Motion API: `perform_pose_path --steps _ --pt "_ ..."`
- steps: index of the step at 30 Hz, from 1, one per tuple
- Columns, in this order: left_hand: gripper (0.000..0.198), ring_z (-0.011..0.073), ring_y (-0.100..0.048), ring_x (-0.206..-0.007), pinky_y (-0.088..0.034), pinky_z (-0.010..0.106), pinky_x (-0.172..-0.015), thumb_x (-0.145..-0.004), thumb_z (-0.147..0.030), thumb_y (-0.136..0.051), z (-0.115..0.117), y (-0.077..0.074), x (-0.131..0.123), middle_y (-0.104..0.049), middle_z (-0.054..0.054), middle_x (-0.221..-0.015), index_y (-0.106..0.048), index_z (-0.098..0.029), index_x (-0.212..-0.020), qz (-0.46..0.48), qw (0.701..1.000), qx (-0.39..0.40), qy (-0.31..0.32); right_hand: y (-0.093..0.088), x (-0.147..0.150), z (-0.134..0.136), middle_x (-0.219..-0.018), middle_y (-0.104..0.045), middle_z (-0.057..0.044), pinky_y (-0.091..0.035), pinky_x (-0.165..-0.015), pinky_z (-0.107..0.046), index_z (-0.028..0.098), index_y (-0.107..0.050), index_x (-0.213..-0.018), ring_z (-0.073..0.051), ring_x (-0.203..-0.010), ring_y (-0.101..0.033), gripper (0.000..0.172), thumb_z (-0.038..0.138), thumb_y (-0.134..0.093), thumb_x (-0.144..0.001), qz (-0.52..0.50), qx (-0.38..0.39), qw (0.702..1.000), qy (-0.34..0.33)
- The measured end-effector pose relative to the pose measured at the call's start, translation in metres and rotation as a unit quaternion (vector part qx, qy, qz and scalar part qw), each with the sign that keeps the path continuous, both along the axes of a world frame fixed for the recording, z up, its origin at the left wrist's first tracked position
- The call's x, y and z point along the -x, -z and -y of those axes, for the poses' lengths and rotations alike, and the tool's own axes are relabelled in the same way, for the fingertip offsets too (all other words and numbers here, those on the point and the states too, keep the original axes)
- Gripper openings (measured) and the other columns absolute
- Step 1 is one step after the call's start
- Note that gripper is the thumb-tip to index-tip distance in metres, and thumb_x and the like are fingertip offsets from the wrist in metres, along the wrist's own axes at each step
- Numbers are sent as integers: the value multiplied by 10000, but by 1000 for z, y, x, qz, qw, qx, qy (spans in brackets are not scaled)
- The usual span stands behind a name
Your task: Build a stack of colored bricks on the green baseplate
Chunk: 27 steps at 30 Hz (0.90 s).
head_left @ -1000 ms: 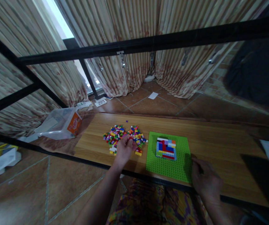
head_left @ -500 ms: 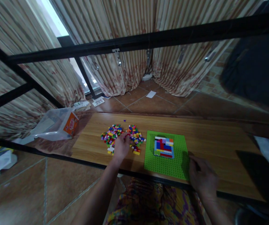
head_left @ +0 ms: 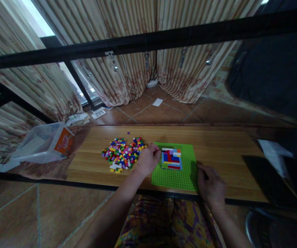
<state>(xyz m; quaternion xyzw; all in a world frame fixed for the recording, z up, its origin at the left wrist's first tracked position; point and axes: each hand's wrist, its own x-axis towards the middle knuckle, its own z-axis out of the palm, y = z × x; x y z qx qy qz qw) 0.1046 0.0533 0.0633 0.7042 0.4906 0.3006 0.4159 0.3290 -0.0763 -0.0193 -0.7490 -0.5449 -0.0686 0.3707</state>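
Note:
A green baseplate lies on the wooden table and carries a flat, roughly square build of colored bricks, with red, blue, yellow and white pieces. At the plate's left edge, beside the build, my left hand is in a pinch; whatever sits between its fingertips is too small or hidden to make out. My right hand has curled fingers against the plate's right edge, gripping it. Left of my left hand spreads a pile of loose small bricks in many colors.
A single purple brick lies behind the pile. A clear plastic box with an orange label stands past the table's left end. A dark flat object is at the table's right. A black metal bar crosses beyond the table.
My left hand has moved right, from over the brick pile to the left edge of the baseplate, still pinched. My right hand stays at the plate's right edge. The camera view has shifted.

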Motion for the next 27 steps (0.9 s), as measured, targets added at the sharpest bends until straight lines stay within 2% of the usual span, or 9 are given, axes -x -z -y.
perform_pose_path --steps 3,11,21,27 --pt "142 121 -561 -585 -416 218 -574 -804 -180 -493 -4 -6 -12 -608 -9 -611 -619 -199 -739 -72 996 -37 24 0 0 0 -933 -715 -95 -501 -749 -304 180 -706 -944 -201 -817 -659 295 314 -447 -905 -1 -3 1000 -2" --pt "215 185 -621 -681 -451 286 -705 -857 -203 -482 -6 -11 -32 -675 59 -717 -692 -197 -811 -205 974 -89 34 -2 3 0 -950 -717 -103 -507 -763 -311 180 -710 -949 -208 -844 -664 300 316 -446 -906 -5 4 1000 7" --pt "247 216 -636 -702 -462 325 -732 -860 -196 -470 -5 -10 -35 -684 93 -737 -702 -187 -774 -231 969 -81 35 -4 4 1 -941 -714 -93 -496 -754 -296 176 -708 -949 -202 -833 -657 292 301 -447 -914 -7 7 1000 7" --pt "154 187 -637 -737 -464 292 -748 -837 -236 -548 -6 -7 -39 -696 69 -770 -690 -189 -797 -220 973 -69 15 -4 4 1 -927 -714 -95 -493 -748 -294 180 -709 -945 -200 -821 -656 300 308 -439 -916 -2 6 1000 8"
